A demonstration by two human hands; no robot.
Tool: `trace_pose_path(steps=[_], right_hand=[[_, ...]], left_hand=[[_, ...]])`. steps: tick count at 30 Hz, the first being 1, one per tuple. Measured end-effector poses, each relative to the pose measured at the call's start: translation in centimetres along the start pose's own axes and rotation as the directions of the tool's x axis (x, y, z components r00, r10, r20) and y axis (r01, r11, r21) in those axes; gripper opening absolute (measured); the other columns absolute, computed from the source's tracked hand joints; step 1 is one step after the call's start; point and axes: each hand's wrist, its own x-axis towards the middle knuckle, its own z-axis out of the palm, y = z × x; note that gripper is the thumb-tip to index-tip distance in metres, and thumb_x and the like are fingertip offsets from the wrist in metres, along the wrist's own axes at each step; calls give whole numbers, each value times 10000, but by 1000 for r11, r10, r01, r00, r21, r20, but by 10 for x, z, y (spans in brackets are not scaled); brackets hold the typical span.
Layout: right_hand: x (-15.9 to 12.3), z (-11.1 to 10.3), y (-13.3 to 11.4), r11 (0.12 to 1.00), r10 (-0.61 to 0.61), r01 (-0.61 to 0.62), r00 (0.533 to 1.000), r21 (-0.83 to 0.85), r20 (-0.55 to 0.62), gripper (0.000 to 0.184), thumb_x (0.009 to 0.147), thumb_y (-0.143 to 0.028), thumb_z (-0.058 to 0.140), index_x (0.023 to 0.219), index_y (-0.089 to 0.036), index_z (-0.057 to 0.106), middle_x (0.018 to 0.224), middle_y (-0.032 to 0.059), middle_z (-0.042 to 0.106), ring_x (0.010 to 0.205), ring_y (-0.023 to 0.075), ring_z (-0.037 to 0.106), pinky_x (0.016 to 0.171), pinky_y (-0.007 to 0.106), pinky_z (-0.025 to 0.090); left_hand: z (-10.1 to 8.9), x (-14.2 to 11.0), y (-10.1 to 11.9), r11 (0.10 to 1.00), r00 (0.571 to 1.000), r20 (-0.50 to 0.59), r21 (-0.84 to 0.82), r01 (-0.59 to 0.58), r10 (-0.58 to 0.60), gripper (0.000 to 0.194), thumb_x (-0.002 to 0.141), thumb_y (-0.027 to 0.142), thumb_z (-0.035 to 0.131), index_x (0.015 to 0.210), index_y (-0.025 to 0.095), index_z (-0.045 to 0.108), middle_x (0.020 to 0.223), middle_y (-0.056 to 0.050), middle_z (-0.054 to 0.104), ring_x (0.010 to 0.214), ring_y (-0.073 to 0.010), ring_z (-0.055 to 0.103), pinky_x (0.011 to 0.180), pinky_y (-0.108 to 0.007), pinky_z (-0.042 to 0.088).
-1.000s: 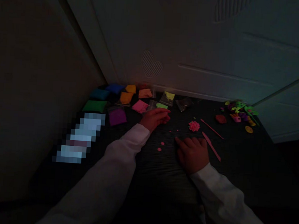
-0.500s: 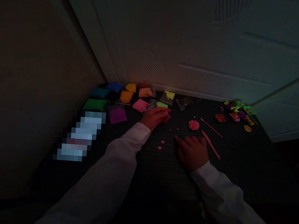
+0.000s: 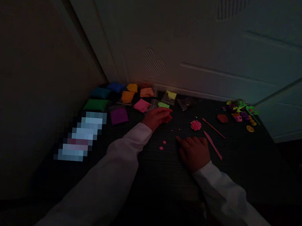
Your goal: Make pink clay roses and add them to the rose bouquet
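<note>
In dim light my left hand (image 3: 158, 118) hovers or rests on its side near the clay packets, fingers stretched out and slightly bent, nothing visible in them. My right hand (image 3: 193, 152) lies on the dark table, one finger pointing out to the left and the others curled under; whatever is beneath them is hidden. Between the hands are two small pink clay discs (image 3: 161, 148) and a few tiny pink bits (image 3: 179, 129). Just beyond my right hand sits a pink clay flower (image 3: 196, 125) with many petals. A pink modelling knife (image 3: 213, 145) and a thin pink stick tool (image 3: 213, 128) lie beside it.
Coloured clay packets line the back left, among them a purple packet (image 3: 118, 115) and a green packet (image 3: 96, 105). A blurred bright screen (image 3: 80, 135) lies at the left. Colourful clay pieces (image 3: 241, 112) and a red lump (image 3: 222, 118) are at the back right, before a white panel (image 3: 210, 44).
Both hands keep their places and poses. The whole view shifts up very slightly; nothing on the table has visibly moved.
</note>
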Motion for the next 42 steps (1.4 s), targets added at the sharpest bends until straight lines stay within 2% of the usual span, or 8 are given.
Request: trace_pose_path(steps=[14, 20, 23, 27, 30, 42], right_hand=[[-1, 2, 2, 997, 20, -18, 999, 69, -31, 342, 791, -258, 404, 1123, -269, 484, 819, 16, 563, 780, 171, 465, 718, 345, 221], [0, 4, 11, 958, 88, -53, 989, 284, -114, 318, 785, -223, 425, 1087, -231, 522, 733, 13, 550, 739, 134, 495, 695, 295, 272], [4, 6, 15, 897, 163, -81, 974, 435, -157, 242, 778, -271, 462, 985, -219, 576, 677, -4, 535, 665, 111, 490, 656, 268, 307], [7, 7, 17, 816, 263, -136, 953, 562, -151, 189, 722, -340, 544, 854, -217, 603, 609, -26, 481, 575, 95, 453, 595, 246, 335], [8, 6, 18, 797, 297, -165, 945, 581, -139, 158, 718, -336, 552, 806, -215, 605, 602, -28, 472, 569, 93, 447, 583, 243, 337], [7, 4, 19, 813, 262, -131, 952, 567, -156, 145, 722, -322, 544, 769, -213, 627, 604, -19, 523, 583, 99, 466, 600, 252, 338]], left_hand=[[3, -3, 2, 1000, 1000, -12, 11, -12, 13, 226, 627, 245, 609, 820, 128, 597, 639, -12, 593, 606, -87, 535, 598, -232, 373], [2, -1, 3, 1000, 1000, -6, 4, 16, -16, 232, 613, 248, 619, 811, 129, 598, 643, -17, 597, 609, -99, 537, 599, -243, 374], [2, -1, 3, 1000, 1000, -5, 1, 19, -19, 230, 614, 245, 620, 814, 132, 598, 641, -14, 596, 609, -96, 537, 602, -242, 372], [1, 0, 2, 1000, 1000, -3, 4, 15, -15, 226, 622, 239, 615, 822, 135, 597, 652, -14, 597, 615, -95, 539, 608, -241, 378], [0, 0, 1, 1000, 1000, 10, 5, 12, -12, 226, 630, 240, 610, 830, 134, 597, 659, -16, 598, 621, -94, 542, 609, -238, 382], [1, 0, 2, 1000, 1000, -3, 19, 13, -13, 245, 609, 249, 625, 823, 133, 600, 650, -16, 597, 612, -95, 541, 603, -236, 388]])
